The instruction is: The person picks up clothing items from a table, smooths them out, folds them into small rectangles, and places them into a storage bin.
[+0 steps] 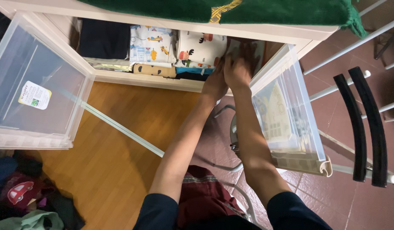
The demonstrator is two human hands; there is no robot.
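White folded garment at right end of drawer row, wedged between printed folded cloth and clear drawer wall. Right hand flat on it, fingers spread, pressing, not clamped. Left hand alongside, touching right hand, grip on cloth edge (fingertips hidden, closure unclear). Row packed tight: aeroplane-print cloth, dark navy garment further left. Open room only over wooden floor below; second clear drawer far left; black chair rails right.
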